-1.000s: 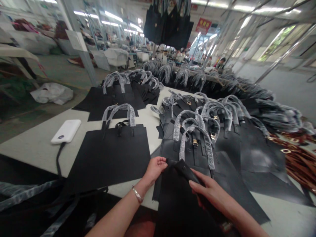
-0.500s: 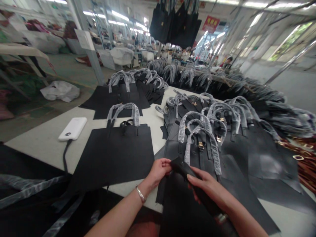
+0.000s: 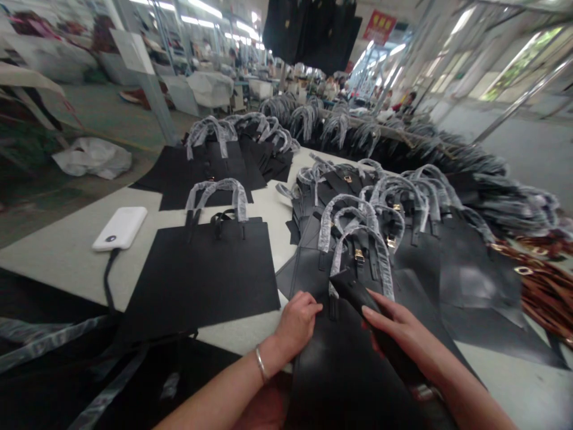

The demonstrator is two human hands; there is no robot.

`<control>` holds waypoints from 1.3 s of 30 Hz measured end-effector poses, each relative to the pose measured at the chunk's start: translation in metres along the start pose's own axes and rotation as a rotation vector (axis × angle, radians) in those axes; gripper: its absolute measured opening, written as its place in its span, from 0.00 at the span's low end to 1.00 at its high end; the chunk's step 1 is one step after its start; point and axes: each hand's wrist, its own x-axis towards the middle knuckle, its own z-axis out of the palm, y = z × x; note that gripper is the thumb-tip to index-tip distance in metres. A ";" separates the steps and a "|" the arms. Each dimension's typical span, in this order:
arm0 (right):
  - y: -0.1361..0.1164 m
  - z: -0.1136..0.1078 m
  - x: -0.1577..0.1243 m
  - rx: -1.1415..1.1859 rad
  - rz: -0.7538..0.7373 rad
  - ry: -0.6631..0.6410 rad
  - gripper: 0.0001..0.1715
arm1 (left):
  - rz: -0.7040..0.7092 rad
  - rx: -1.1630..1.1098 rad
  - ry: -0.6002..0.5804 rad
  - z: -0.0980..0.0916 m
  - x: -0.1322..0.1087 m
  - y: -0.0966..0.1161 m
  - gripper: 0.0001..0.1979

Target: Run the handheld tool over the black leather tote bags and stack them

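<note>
My right hand grips a black hand-held tool, its blunt end pointing up and left over the nearest bag. That bag is black, lies flat before me, and has plastic-wrapped handles at its far end. At its left edge, my left hand is closed with curled fingers; what they pinch, if anything, is hidden. Left of my hands another black bag lies flat, its wrapped handles pointing away. Gold clasps show on bags just beyond the tool.
A white power bank with a black cable lies on the pale table at left. Stacked black bags lie at the back. Brown straps with gold rings are piled at far right. More bags hang overhead.
My right hand and the tool have moved right, away from my left hand. My left hand has shifted slightly downward and its fingers have curled in. The view has also shifted a little.
</note>
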 end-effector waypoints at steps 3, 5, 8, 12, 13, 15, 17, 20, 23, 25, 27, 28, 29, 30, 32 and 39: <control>0.016 -0.010 -0.012 -0.023 0.081 -0.040 0.44 | 0.069 0.116 -0.065 0.005 -0.005 -0.003 0.14; 0.029 -0.010 -0.018 -0.041 0.118 -0.078 0.43 | 0.095 0.173 -0.079 0.007 -0.005 -0.006 0.13; 0.041 -0.002 -0.018 -0.035 0.138 -0.117 0.44 | 0.133 0.250 -0.080 0.006 -0.005 -0.008 0.11; 0.038 0.010 -0.004 -0.012 0.129 -0.098 0.44 | 0.170 0.325 -0.088 0.004 -0.005 -0.006 0.11; 0.034 0.010 -0.001 -0.003 0.106 -0.063 0.44 | 0.178 0.335 -0.085 0.004 -0.005 -0.006 0.11; 0.029 0.007 0.001 0.018 0.050 0.005 0.43 | 0.188 0.342 -0.076 0.004 -0.005 -0.006 0.12; 0.028 0.002 -0.001 0.022 0.047 0.010 0.43 | 0.191 0.347 -0.064 0.005 -0.006 -0.006 0.13; 0.035 -0.002 -0.006 0.002 0.121 -0.104 0.43 | 0.191 0.363 -0.063 0.005 -0.006 -0.005 0.13; 0.041 0.003 -0.006 0.030 0.133 -0.163 0.42 | 0.183 0.356 -0.089 0.002 -0.005 -0.004 0.12; 0.041 0.005 -0.004 0.064 0.101 -0.132 0.40 | 0.142 0.308 -0.079 0.000 -0.004 -0.004 0.10; 0.039 0.002 -0.003 0.089 0.079 -0.100 0.40 | 0.081 0.229 -0.034 -0.002 -0.004 -0.005 0.09; 0.037 0.000 -0.004 0.097 0.081 -0.099 0.40 | 0.061 0.192 -0.013 -0.003 -0.004 -0.006 0.10; 0.036 -0.003 -0.005 0.103 0.093 -0.111 0.40 | 0.053 0.164 0.000 -0.003 -0.005 -0.007 0.10; 0.036 -0.004 -0.007 0.109 0.111 -0.137 0.40 | 0.058 0.147 0.004 -0.002 -0.006 -0.008 0.10; 0.035 -0.005 -0.008 0.118 0.145 -0.195 0.41 | 0.084 0.145 -0.004 -0.001 -0.007 -0.010 0.11; 0.041 -0.003 0.007 0.119 0.048 -0.097 0.43 | 0.057 0.253 -0.107 -0.010 -0.003 -0.003 0.11</control>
